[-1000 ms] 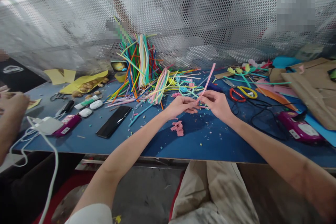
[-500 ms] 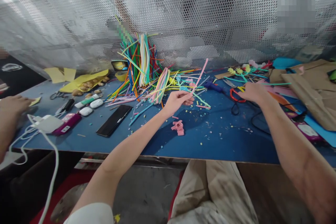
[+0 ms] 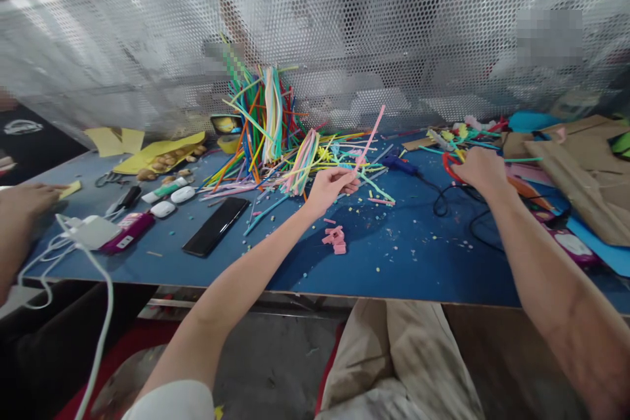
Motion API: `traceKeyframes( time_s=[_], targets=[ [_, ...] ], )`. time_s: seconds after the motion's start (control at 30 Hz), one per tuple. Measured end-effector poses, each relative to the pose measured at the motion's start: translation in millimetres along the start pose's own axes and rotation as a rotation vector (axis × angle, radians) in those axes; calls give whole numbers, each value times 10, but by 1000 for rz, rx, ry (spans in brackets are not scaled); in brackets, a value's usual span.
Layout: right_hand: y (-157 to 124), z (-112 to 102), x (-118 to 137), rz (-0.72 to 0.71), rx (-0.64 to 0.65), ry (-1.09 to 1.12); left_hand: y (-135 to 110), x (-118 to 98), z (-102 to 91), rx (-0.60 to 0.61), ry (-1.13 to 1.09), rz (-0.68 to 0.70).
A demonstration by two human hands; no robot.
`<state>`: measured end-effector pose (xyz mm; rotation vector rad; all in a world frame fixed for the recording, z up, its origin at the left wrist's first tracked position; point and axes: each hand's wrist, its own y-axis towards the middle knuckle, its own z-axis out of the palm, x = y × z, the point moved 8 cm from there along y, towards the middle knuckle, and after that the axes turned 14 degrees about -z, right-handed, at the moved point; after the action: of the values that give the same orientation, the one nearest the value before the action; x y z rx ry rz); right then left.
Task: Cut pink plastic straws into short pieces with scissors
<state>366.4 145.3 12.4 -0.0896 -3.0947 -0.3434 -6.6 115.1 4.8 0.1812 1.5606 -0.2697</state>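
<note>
My left hand (image 3: 335, 190) is closed in a pinch on the lower end of a pink pipe cleaner (image 3: 373, 132), which slants up and to the right. Below it on the blue table lies a small heap of short pink pieces (image 3: 335, 240). At the right, my right hand (image 3: 480, 170) is closed around the red and yellow handles of scissors (image 3: 449, 164). Their blades point away from me, among the loose things behind. Part of the handles is hidden by my fingers.
Bundled coloured pipe cleaners (image 3: 270, 118) stand at the back against a perforated metal panel (image 3: 384, 33). A black phone (image 3: 215, 226) lies left of centre. A blue glue gun (image 3: 399, 164) trails a black cable. Brown cardboard (image 3: 575, 177) fills the right; another person's hand (image 3: 37, 200) is far left.
My right hand has moved slightly right and taken the scissors up by the handles, swinging the blades. My left hand has barely shifted, still pinching the pink pipe cleaner.
</note>
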Motion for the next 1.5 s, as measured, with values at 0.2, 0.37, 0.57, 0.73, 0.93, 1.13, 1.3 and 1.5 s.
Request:
traceKeyframes(
  time_s=[0.2, 0.37, 0.57, 0.73, 0.93, 1.13, 1.3, 1.5],
  targets=[
    [-92, -322, 122, -74, -349, 543, -43, -76, -37, -54, -22, 24],
    [-264, -197, 758, -248, -86, 1024, -42, -133, -149, -142, -94, 78],
    [-556, -119, 1453, -505, 106, 847, -28, -171, -252, -182, -152, 107],
    [-784, -25, 1786, -562, 285, 944, -66, -195, -130, -92, -113, 82],
    [-959, -4, 1932, -591, 447, 1080, -144, -251, 33, -10, 8, 65],
    [-1028, -29, 1990, -611, 449, 1132, -200, -295, 106, 21, 83, 89],
    [-1064, -16, 2027, -589, 440, 1213, -212, -308, 108, 39, 76, 80],
    [-1039, 32, 1991, -535, 477, 1176, -204, -315, 92, 46, 87, 76]
  ],
)
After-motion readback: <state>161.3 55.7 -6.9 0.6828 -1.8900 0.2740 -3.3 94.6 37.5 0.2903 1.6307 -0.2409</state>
